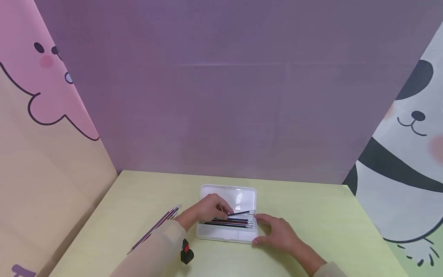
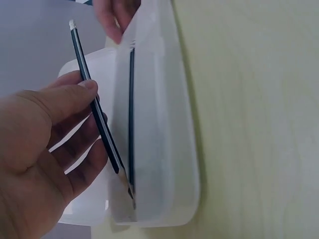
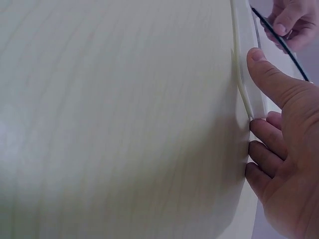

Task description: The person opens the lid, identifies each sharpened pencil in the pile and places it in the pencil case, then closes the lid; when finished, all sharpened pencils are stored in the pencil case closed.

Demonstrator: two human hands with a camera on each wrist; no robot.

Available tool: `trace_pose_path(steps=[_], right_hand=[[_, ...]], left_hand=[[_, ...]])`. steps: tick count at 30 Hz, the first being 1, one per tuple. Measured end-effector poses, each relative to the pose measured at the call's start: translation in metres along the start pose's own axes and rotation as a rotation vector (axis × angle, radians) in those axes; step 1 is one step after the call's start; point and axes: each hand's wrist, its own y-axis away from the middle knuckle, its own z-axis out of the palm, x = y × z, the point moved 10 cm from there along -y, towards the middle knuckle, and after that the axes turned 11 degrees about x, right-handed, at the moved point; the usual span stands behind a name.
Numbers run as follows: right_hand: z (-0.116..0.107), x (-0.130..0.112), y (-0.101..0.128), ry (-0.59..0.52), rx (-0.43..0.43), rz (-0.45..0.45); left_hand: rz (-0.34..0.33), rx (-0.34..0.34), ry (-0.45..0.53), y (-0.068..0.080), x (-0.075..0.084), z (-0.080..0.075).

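A white plastic pencil case (image 1: 221, 234) lies on the table with its lid (image 1: 238, 195) folded back. My left hand (image 1: 211, 207) pinches a dark, silver-striped pencil (image 2: 105, 134) between thumb and fingers, held at a slant over the case. Its white eraser end points right and its sharpened tip is low in the case in the left wrist view. Several pencils (image 1: 238, 226) lie side by side inside, erasers to the right. My right hand (image 1: 281, 233) holds the case's right end, thumb at the near corner and fingers at the far one.
On the table to the left, a bunch of striped pencils (image 1: 154, 229) lies diagonally, partly behind the left sleeve. A small black and red object (image 1: 187, 254) is beside that sleeve. A purple panel (image 1: 228, 115) rises behind the pale table (image 1: 311, 207), with cartoon-printed walls on both sides.
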Motion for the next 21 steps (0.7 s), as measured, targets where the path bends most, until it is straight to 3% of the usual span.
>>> trace_pose_path(steps=[11, 21], right_hand=[[0.000, -0.001, 0.000, -0.006, 0.004, 0.009], [-0.002, -0.002, 0.001, -0.013, 0.015, 0.012]], left_hand=[[0.042, 0.001, -0.174, 0.006, -0.001, 0.012], [0.056, 0.032, -0.219, 0.012, 0.005, 0.011]])
